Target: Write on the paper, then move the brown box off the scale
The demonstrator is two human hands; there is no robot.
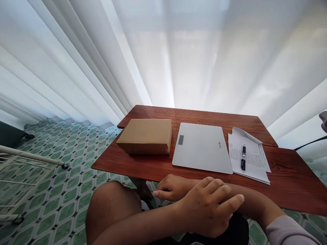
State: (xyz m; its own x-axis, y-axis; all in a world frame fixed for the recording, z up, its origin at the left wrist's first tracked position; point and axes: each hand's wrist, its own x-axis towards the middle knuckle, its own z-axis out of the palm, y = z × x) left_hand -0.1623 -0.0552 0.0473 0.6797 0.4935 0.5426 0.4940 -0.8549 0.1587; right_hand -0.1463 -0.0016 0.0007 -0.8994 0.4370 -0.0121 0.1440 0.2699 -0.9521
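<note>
Head view: the arms are crossed in front of the body at the near edge of the wooden table (293,183). The left hand (209,207) rests on top of the right forearm, fingers loosely extended and slightly apart, clamped on nothing. The right hand (171,188) lies beneath, pointing left, fingers together and relaxed, holding nothing. The grey digital scale (201,148) lies flat on the table, just beyond both hands, nearest the right hand's knuckles but apart from them. A cardboard box (146,136) sits to the left of the scale. Written paper sheets (249,154) lie to its right, with a black pen (243,158) on top.
</note>
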